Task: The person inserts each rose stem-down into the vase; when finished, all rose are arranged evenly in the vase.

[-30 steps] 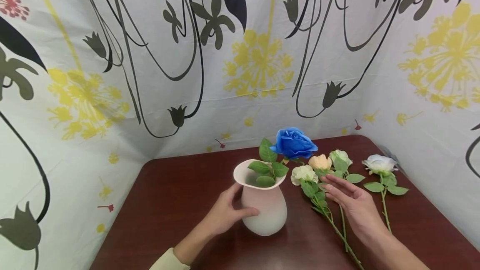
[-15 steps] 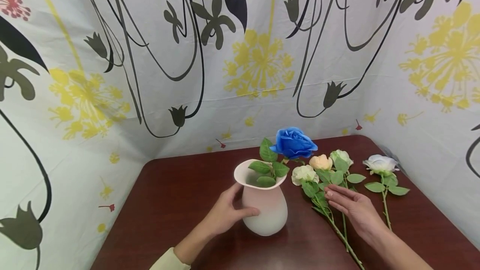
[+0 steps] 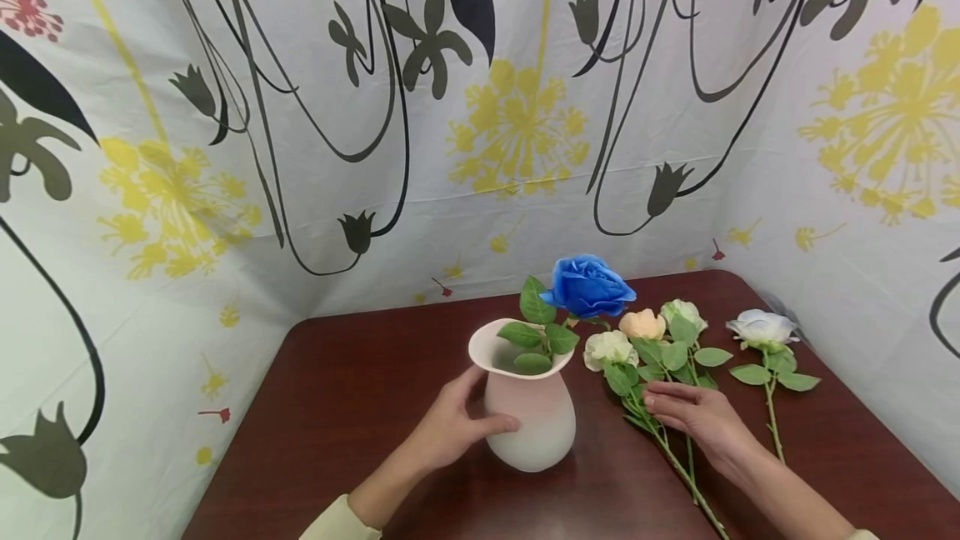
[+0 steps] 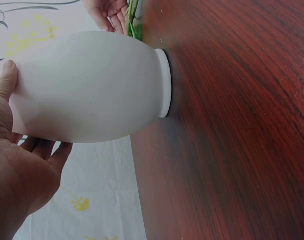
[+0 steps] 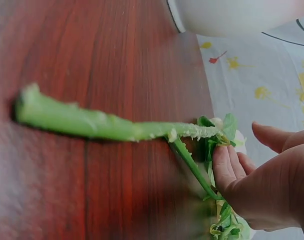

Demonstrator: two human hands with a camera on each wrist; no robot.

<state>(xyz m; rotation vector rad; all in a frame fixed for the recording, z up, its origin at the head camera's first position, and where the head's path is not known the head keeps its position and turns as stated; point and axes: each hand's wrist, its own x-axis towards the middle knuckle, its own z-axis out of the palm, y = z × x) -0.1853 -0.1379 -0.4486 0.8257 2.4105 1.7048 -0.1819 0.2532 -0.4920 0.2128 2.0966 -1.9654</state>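
A pale pink-and-white vase (image 3: pixel 531 427) stands upright on the table, with a blue rose (image 3: pixel 587 286) leaning out over its right rim. My left hand (image 3: pixel 453 422) holds the vase from the left; in the left wrist view its thumb lies along one side and the fingers reach behind. To the right, my right hand (image 3: pixel 705 423) hovers low over the stems of the lying flowers. Its fingertips are right at the green stem (image 5: pixel 97 122) in the right wrist view, extended, with the thumb held apart. Beneath lie a cream flower (image 3: pixel 609 350), a peach one (image 3: pixel 642 324) and a pale green one (image 3: pixel 684 317).
A whitish rose (image 3: pixel 761 328) with a leafy stem lies farther right, near the table's edge. The dark red wooden table (image 3: pixel 360 382) meets a patterned curtain (image 3: pixel 495 132) at the back and on both sides.
My right hand has drawn back toward me, from the leaves down to the stems, uncovering some leaves. My left hand and the vase have stayed in place.
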